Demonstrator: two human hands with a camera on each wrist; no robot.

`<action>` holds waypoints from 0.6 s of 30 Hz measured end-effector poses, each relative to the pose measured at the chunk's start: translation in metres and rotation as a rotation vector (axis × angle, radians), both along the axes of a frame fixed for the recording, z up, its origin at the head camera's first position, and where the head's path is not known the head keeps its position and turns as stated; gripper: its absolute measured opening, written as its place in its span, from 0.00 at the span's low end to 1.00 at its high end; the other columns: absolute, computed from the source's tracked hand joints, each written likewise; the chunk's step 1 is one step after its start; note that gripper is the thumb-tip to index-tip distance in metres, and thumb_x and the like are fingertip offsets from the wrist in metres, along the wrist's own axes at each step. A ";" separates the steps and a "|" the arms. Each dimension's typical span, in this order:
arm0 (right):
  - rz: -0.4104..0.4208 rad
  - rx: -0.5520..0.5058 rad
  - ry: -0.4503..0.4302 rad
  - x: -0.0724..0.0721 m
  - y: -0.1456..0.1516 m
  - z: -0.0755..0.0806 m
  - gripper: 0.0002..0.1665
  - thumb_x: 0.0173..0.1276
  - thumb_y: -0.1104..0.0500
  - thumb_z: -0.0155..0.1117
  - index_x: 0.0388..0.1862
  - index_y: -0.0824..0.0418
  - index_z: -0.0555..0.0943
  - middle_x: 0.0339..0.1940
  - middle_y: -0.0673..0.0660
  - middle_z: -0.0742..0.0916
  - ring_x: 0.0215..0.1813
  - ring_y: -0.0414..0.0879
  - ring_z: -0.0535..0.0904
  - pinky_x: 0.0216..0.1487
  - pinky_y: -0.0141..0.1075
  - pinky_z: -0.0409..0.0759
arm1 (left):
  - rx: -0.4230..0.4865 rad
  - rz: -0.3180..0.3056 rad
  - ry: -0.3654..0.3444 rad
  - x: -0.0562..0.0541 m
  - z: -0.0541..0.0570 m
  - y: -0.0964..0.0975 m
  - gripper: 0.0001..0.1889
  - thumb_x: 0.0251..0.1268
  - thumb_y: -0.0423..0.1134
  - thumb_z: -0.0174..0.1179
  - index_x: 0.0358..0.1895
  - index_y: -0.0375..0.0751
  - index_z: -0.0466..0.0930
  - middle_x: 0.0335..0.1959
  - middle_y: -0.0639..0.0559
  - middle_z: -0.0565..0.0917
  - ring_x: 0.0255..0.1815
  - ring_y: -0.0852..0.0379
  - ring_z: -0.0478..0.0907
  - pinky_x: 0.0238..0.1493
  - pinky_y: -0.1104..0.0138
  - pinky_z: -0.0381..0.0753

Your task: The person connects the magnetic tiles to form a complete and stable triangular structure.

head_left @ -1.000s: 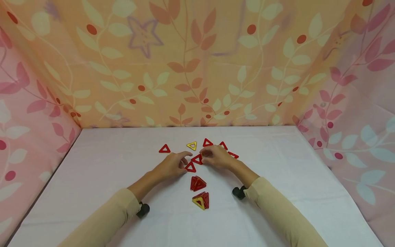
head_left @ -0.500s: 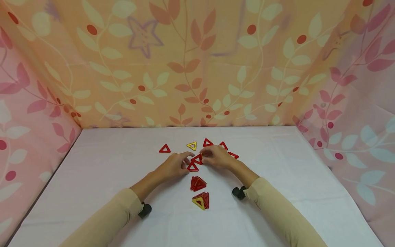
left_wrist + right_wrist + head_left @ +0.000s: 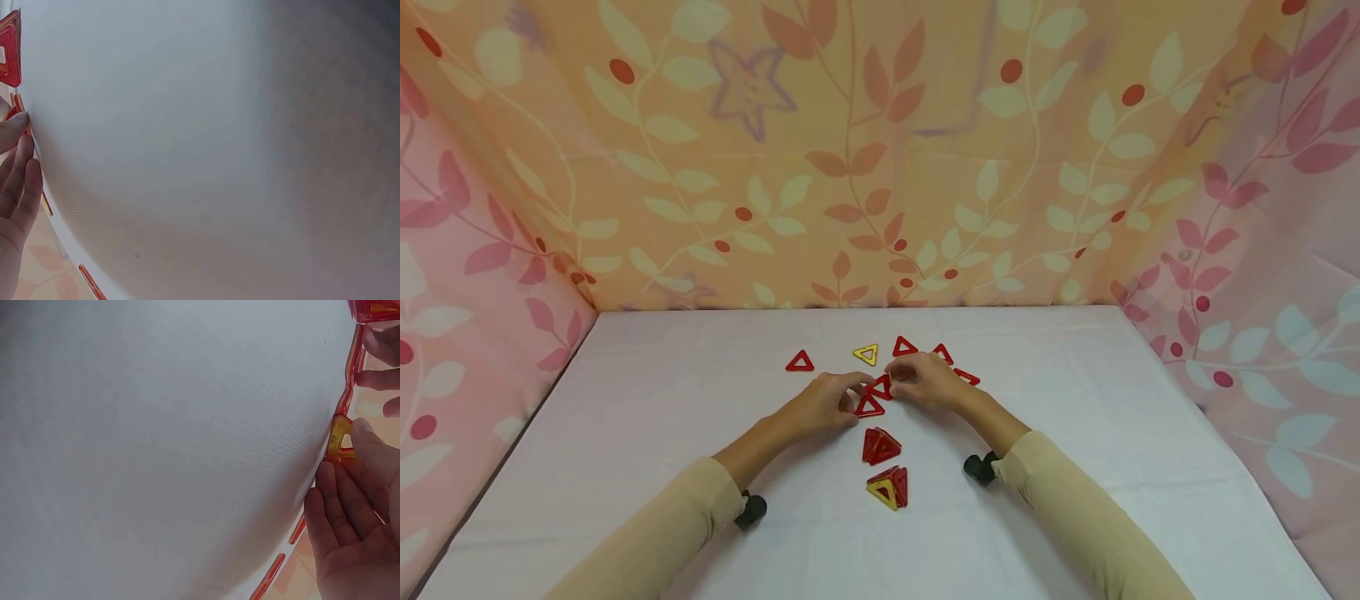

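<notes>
In the head view my left hand curves around the left corner of a red triangle tile, its thumb low at the corner. Its index finger reaches the neighbouring red triangle tile; both tiles lie flat, edge to edge. My right hand pinches a yellow triangle tile between thumb and fingers, raised on edge at the end of the red row in the right wrist view. From above, the right fingers hide most of it. The left wrist view shows left fingertips close by red tile edges.
Nearer me stand a red pyramid of tiles and a red-and-yellow one. Loose tiles lie beyond the hands: a red triangle, a yellow triangle, and several red ones, one at the back. Patterned cloth walls the white table.
The near red triangle has turned and slid slightly right against the other red tile, with my left hand moving along. My right hand has stayed in place.
</notes>
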State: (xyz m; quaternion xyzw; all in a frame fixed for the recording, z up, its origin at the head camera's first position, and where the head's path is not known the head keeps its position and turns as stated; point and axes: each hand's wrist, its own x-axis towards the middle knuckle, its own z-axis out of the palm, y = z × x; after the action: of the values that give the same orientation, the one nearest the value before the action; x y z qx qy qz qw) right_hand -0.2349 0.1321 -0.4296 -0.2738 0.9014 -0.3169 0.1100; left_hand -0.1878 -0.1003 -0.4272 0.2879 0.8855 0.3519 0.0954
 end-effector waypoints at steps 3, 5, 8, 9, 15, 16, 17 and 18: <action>0.001 0.000 0.004 0.000 0.000 0.000 0.21 0.65 0.61 0.71 0.57 0.63 0.83 0.51 0.53 0.87 0.56 0.47 0.82 0.62 0.44 0.76 | 0.005 -0.012 -0.002 0.000 0.000 -0.001 0.28 0.56 0.26 0.71 0.62 0.36 0.76 0.47 0.45 0.85 0.37 0.57 0.80 0.43 0.66 0.83; 0.002 -0.001 0.001 0.000 0.000 0.000 0.21 0.65 0.61 0.71 0.57 0.63 0.83 0.51 0.53 0.87 0.56 0.47 0.82 0.62 0.44 0.77 | 0.005 -0.011 0.001 -0.001 0.000 0.000 0.27 0.56 0.26 0.70 0.62 0.36 0.76 0.47 0.45 0.85 0.36 0.57 0.79 0.42 0.67 0.82; 0.003 -0.004 0.000 -0.001 0.001 0.000 0.21 0.65 0.61 0.71 0.57 0.63 0.83 0.51 0.53 0.87 0.55 0.47 0.82 0.61 0.44 0.77 | 0.001 -0.009 0.012 -0.001 0.000 0.001 0.27 0.56 0.26 0.70 0.62 0.36 0.76 0.47 0.44 0.85 0.34 0.59 0.79 0.41 0.68 0.82; 0.004 -0.005 0.001 -0.001 0.001 0.000 0.21 0.65 0.61 0.71 0.57 0.63 0.83 0.50 0.53 0.87 0.55 0.47 0.82 0.61 0.44 0.77 | -0.001 -0.009 0.018 -0.001 0.001 0.002 0.28 0.57 0.26 0.70 0.62 0.36 0.76 0.47 0.44 0.85 0.33 0.58 0.78 0.40 0.68 0.82; 0.017 -0.014 0.007 -0.001 0.002 -0.002 0.20 0.66 0.61 0.71 0.56 0.63 0.83 0.50 0.53 0.87 0.55 0.47 0.82 0.61 0.45 0.77 | -0.028 0.004 0.047 0.001 0.001 0.005 0.29 0.57 0.28 0.71 0.63 0.37 0.75 0.47 0.46 0.86 0.34 0.58 0.79 0.40 0.69 0.82; 0.017 -0.015 0.004 -0.001 0.002 -0.002 0.20 0.66 0.61 0.71 0.56 0.63 0.83 0.50 0.53 0.87 0.55 0.47 0.82 0.61 0.45 0.77 | -0.034 0.007 0.054 0.001 0.001 0.005 0.29 0.57 0.28 0.71 0.63 0.37 0.75 0.46 0.46 0.86 0.34 0.59 0.79 0.40 0.69 0.82; 0.018 -0.016 0.003 -0.001 0.002 -0.002 0.20 0.66 0.60 0.71 0.56 0.63 0.83 0.50 0.53 0.87 0.54 0.47 0.82 0.61 0.45 0.77 | -0.043 0.011 0.059 0.001 0.001 0.005 0.29 0.57 0.29 0.71 0.64 0.37 0.75 0.46 0.46 0.86 0.34 0.59 0.79 0.40 0.70 0.82; 0.018 -0.016 0.002 -0.001 0.002 -0.002 0.20 0.66 0.60 0.71 0.56 0.62 0.83 0.50 0.53 0.87 0.54 0.47 0.82 0.61 0.44 0.77 | -0.047 0.014 0.064 0.001 0.001 0.006 0.29 0.57 0.30 0.72 0.64 0.38 0.75 0.46 0.47 0.86 0.33 0.60 0.79 0.39 0.70 0.82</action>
State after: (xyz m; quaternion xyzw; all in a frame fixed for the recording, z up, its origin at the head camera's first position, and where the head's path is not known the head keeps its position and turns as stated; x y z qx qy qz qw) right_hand -0.2358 0.1339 -0.4313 -0.2830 0.8965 -0.3226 0.1097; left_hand -0.1871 -0.0947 -0.4265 0.2905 0.8981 0.3223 0.0713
